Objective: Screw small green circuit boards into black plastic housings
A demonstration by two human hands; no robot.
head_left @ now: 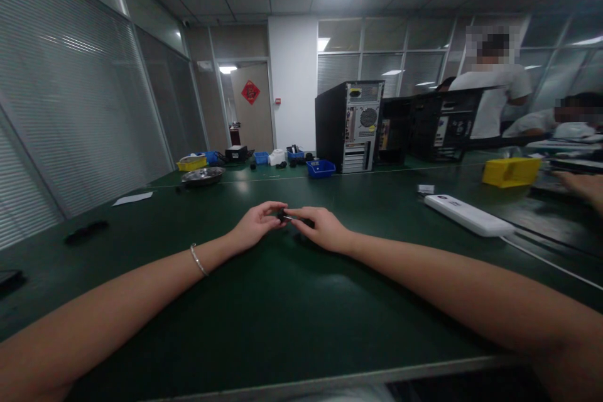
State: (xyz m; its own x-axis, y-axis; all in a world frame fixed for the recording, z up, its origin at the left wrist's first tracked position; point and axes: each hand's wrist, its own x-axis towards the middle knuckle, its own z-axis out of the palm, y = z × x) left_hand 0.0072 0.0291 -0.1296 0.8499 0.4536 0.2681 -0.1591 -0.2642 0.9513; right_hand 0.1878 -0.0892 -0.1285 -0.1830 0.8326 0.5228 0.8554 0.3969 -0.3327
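Observation:
Over the middle of the dark green table (pixel 282 314), my two hands meet at the fingertips around a small dark piece (pixel 282 217) with a thin bright, metallic-looking part. My left hand (pixel 257 224) has its fingers and thumb closed on the dark piece from the left. From the right, my right hand (pixel 323 228) pinches at the bright part between thumb and forefinger. The piece is too small and too covered by fingers for its kind to be made out. A silvery bracelet (pixel 198 260) circles my left wrist.
A white power strip (pixel 466 215) with cables lies at right, near a yellow bin (pixel 511 172). Black computer towers (pixel 348 127) stand at the back. A metal dish (pixel 203 176), a blue bin (pixel 321 168) and paper (pixel 132 199) lie beyond my hands. Other people are at the right.

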